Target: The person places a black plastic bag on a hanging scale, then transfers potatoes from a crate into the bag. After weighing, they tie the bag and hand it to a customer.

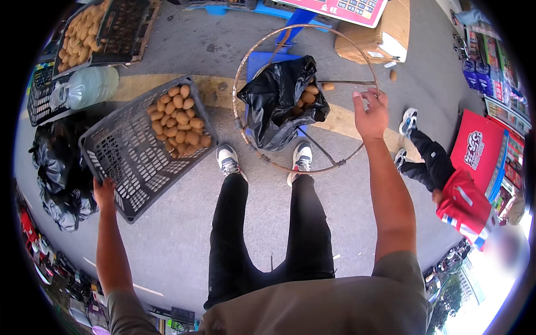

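Observation:
My left hand (104, 192) grips the near left rim of a black plastic crate (138, 155), which is tilted, with brown kiwifruit (180, 123) gathered at its far right end. My right hand (372, 113) is raised at the right side of a rusty metal ring (247, 54) on thin legs; its fingers are bent near the rim, and whether they touch it is unclear. Within the ring's outline, a black plastic bag (272, 96) lies partly open on a blue scale platform (255, 65), with kiwifruit (307, 98) showing in its mouth.
Full black bags (58, 163), a large water bottle (94, 87) and another kiwifruit crate (102, 37) stand left. A cardboard box (360, 42) lies beyond the ring. One loose kiwifruit (393, 75) is on the ground. A person in a red jacket (465, 201) is at the right, beside a red display box (477, 150).

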Demonstrator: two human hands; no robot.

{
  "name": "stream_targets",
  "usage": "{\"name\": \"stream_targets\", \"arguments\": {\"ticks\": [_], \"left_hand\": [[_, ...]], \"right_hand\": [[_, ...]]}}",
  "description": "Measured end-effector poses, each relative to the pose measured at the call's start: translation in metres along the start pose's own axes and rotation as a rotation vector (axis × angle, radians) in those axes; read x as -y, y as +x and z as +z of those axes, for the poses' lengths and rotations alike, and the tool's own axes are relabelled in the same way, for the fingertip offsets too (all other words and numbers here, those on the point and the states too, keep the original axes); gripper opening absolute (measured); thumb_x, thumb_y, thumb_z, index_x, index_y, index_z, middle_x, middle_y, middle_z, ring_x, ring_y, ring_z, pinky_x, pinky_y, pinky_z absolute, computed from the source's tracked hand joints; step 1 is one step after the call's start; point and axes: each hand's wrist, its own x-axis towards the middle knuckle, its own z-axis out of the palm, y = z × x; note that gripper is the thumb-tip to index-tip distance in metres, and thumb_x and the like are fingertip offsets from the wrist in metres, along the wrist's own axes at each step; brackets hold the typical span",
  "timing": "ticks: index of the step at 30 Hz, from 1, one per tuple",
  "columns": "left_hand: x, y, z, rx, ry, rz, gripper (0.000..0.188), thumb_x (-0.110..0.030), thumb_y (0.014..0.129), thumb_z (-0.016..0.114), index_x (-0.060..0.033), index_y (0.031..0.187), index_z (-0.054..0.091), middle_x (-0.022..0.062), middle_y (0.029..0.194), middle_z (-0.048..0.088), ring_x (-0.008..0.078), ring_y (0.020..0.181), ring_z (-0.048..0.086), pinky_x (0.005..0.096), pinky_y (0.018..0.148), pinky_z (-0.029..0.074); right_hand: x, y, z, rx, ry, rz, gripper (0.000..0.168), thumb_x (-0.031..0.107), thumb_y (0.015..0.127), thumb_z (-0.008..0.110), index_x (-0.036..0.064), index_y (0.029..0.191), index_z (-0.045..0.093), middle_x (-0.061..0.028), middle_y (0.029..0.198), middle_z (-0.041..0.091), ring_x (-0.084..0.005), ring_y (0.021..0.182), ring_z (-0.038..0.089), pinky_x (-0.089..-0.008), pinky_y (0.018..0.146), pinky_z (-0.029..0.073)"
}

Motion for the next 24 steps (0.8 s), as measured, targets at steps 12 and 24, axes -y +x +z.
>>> {"name": "stream_targets", "arguments": {"ticks": [12, 24], "left_hand": [[0.115, -0.025, 0.002, -0.153, 0.850, -0.208, 0.084, -0.036, 0.076, 0.066, 0.0003, 0.142, 0.028, 0.0268, 0.136, 0.044, 0.0413, 0.125, 0.043, 0.0454, 0.103, 0.038], [0.264, -0.442, -0.092, 0.588, 0.784, -0.551, 0.053, -0.031, 0.079, 0.067, -0.0033, 0.123, 0.055, 0.0186, 0.104, 0.061, 0.0293, 0.088, 0.060, 0.0438, 0.071, 0.051]], "right_hand": [[0.023, -0.053, 0.026, -0.019, 0.020, -0.079, 0.033, 0.038, 0.083, 0.067, 0.012, 0.104, 0.066, -0.0187, 0.122, 0.049, -0.0364, 0.111, 0.051, -0.0430, 0.094, 0.043], [-0.008, -0.138, -0.058, 0.330, 0.270, 0.236, 0.052, 0.047, 0.088, 0.054, 0.008, 0.122, 0.056, -0.0223, 0.119, 0.058, -0.0382, 0.113, 0.053, -0.0452, 0.097, 0.041]]}}
